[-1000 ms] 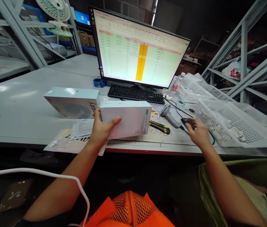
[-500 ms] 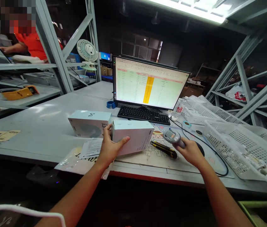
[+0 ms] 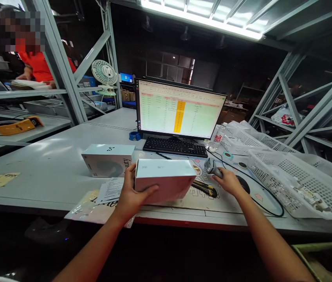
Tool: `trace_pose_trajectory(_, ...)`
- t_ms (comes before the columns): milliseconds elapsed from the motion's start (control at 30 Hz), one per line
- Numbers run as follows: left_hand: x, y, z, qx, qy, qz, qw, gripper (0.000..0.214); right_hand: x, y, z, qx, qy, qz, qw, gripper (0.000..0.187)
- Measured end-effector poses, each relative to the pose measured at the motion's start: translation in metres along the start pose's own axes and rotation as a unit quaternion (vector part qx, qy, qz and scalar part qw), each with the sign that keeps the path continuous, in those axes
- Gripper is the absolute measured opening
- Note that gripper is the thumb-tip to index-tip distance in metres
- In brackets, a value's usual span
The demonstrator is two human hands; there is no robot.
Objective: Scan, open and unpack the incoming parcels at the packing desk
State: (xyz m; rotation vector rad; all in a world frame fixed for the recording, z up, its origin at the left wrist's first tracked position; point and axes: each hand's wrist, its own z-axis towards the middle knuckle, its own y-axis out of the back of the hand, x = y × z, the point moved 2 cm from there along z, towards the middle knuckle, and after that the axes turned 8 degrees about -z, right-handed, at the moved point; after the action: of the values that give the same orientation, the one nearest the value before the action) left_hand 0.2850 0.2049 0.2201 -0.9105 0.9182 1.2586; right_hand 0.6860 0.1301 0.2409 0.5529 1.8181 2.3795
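My left hand point(image 3: 132, 197) grips a pale blue-white box point(image 3: 166, 182) by its left end, thumb across the near side and fingers behind. The box is tilted, with its top face showing. In my right hand point(image 3: 227, 181) is a grey handheld barcode scanner point(image 3: 211, 167), its head pointing toward the box and screen. A second similar box point(image 3: 109, 160) stands on the table to the left, behind the held one. Partly hidden by the held box lies a black and yellow utility knife point(image 3: 205, 188). Printed papers point(image 3: 110, 190) rest on a plastic bag point(image 3: 86, 211) near my left wrist.
A monitor point(image 3: 180, 111) with a spreadsheet stands behind a black keyboard point(image 3: 174, 147). White perforated baskets point(image 3: 298, 188) line the right side. Blue tape point(image 3: 134, 136) sits left of the keyboard. A fan point(image 3: 104, 74) and a person in red point(image 3: 38, 66) are beyond the left frame.
The held box has turned, so more of its top shows and its printed near side tips downward. The scanner's head has swung from leftward to more upright, still in my right hand.
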Motion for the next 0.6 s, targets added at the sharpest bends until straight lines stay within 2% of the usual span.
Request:
trace_pose_trajectory(100,-0.006,0.015,-0.014,0.047,-0.025,0.015,0.998,0.106,0.0,-0.012,0.011,-0.002,-0.028,0.004,1.0,0.026)
trace_pose_trajectory(200,-0.01,0.03,-0.029,0.071,-0.018,0.033,0.997,0.105,0.008,-0.002,-0.006,-0.026,-0.029,0.022,0.999,0.038)
trace_pose_trajectory(267,-0.012,0.035,-0.037,0.119,-0.008,0.056,0.991,0.105,0.021,0.014,-0.036,-0.013,0.022,0.082,0.996,0.052)
trace_pose_trajectory(300,-0.013,0.035,-0.041,0.151,-0.007,0.068,0.986,0.105,0.031,0.022,-0.056,0.018,0.062,0.125,0.99,0.064)
trace_pose_trajectory(367,-0.015,0.027,-0.048,0.211,-0.012,0.09,0.973,0.103,0.055,0.034,-0.102,0.116,0.137,0.199,0.964,0.102)
trace_pose_trajectory(400,-0.017,0.019,-0.052,0.241,-0.02,0.098,0.966,0.102,0.067,0.039,-0.124,0.154,0.148,0.206,0.955,0.118)
trace_pose_trajectory(433,-0.019,0.009,-0.055,0.27,-0.03,0.103,0.957,0.1,0.078,0.042,-0.143,0.181,0.148,0.199,0.952,0.124)
trace_pose_trajectory(467,-0.022,-0.002,-0.059,0.3,-0.044,0.106,0.947,0.099,0.085,0.044,-0.16,0.195,0.136,0.188,0.953,0.121)
trace_pose_trajectory(533,-0.029,-0.023,-0.065,0.352,-0.075,0.098,0.928,0.095,0.085,0.048,-0.185,0.192,0.101,0.181,0.959,0.098)
trace_pose_trajectory(600,-0.035,-0.037,-0.066,0.383,-0.106,0.082,0.914,0.094,0.063,0.057,-0.207,0.153,0.046,0.188,0.969,0.079)
